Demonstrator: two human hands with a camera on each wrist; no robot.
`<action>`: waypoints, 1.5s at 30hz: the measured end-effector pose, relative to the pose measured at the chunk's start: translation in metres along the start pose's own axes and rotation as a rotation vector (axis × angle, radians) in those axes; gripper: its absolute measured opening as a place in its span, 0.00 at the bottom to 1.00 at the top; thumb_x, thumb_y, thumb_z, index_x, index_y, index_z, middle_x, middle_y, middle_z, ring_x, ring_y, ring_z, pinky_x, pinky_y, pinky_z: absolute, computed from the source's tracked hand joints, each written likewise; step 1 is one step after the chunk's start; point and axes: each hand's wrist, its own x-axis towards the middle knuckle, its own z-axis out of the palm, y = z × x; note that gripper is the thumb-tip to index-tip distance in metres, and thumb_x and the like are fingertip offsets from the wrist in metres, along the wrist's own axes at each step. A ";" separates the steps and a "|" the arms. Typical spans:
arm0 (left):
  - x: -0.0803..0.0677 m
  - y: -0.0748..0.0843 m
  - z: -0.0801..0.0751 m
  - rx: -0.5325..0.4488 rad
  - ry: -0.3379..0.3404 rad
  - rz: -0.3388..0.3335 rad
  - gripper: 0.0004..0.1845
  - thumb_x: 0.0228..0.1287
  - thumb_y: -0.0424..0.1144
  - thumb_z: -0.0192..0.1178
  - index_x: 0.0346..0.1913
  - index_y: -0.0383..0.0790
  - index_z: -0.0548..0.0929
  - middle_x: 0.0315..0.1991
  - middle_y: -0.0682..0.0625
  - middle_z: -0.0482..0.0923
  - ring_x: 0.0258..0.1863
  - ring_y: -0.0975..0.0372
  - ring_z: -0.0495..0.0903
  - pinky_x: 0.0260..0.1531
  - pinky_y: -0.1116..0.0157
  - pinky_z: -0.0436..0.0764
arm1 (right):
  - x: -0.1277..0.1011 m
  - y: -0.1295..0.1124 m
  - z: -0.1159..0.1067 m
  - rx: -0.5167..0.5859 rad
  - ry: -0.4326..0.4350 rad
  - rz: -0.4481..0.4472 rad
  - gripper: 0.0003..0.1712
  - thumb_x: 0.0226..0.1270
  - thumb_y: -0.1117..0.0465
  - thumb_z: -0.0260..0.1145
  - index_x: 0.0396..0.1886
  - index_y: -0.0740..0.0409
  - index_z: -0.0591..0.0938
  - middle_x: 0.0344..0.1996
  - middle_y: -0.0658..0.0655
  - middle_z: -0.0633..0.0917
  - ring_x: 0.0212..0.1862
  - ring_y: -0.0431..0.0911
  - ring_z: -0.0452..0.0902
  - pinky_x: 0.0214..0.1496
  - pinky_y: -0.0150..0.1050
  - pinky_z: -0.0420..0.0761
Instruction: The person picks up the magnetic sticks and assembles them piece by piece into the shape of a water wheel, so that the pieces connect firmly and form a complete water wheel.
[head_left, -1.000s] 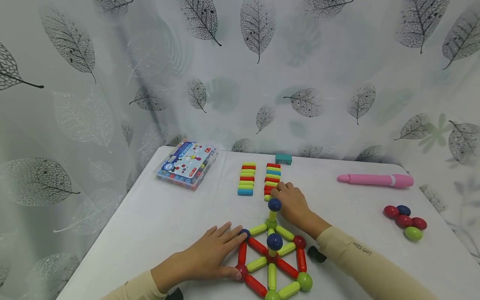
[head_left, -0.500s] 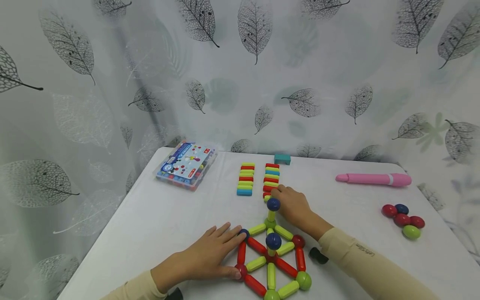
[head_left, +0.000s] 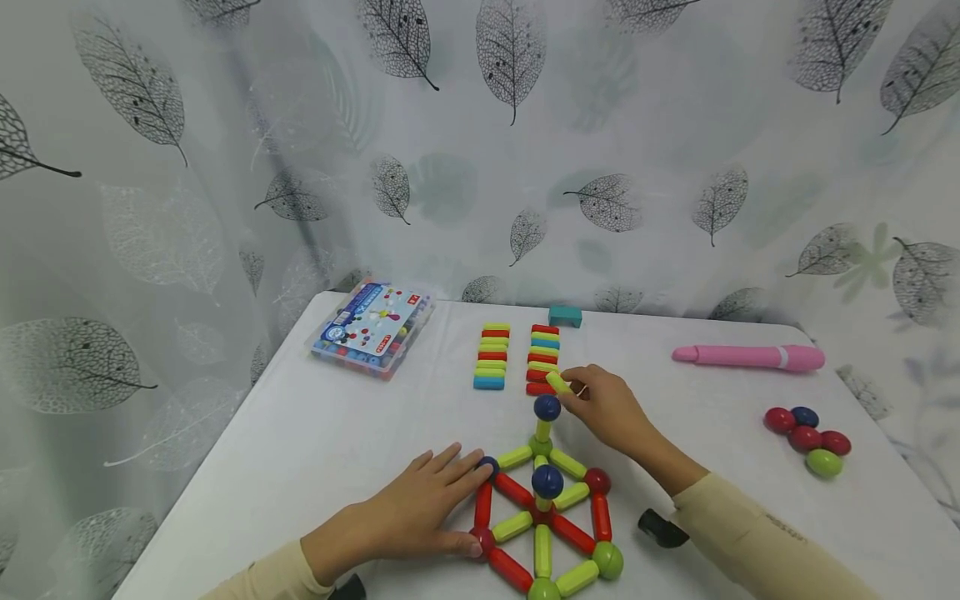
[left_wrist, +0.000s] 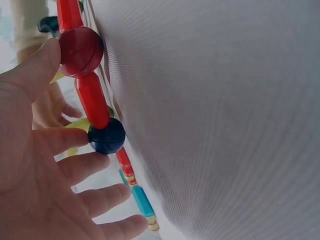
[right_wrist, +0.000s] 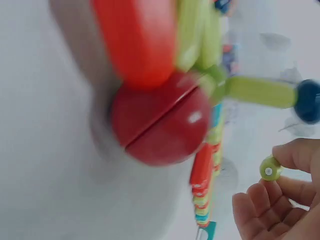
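A frame of red and yellow-green magnetic rods joined by balls lies on the table, with its centre rod (head_left: 573,536) and two dark blue balls (head_left: 547,482) standing up on short rods. My left hand (head_left: 408,512) rests spread at its left side, thumb on a red ball (left_wrist: 81,51) and a finger against a dark blue ball (left_wrist: 107,136). Beyond the frame, my right hand (head_left: 611,408) pinches a yellow-green magnetic rod (head_left: 558,383) between thumb and fingers, its round end facing the right wrist view. Close to it runs a column of coloured rods (head_left: 543,358).
A second rod column (head_left: 492,357) lies left of the first, with a teal block (head_left: 565,316) behind. A clear plastic case (head_left: 372,328) sits back left. A pink pen-shaped object (head_left: 750,357) and several loose balls (head_left: 805,438) are at right.
My right hand has picked up the yellow-green rod from the near end of the right column and drawn it slightly rightward. My left hand stays on the frame.
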 end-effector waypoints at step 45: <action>0.000 0.000 0.000 -0.018 -0.002 -0.006 0.51 0.59 0.77 0.54 0.81 0.60 0.56 0.81 0.57 0.54 0.81 0.48 0.50 0.72 0.37 0.59 | -0.056 -0.034 0.001 0.998 -0.393 0.430 0.15 0.74 0.52 0.62 0.46 0.59 0.82 0.31 0.51 0.86 0.36 0.44 0.80 0.42 0.34 0.83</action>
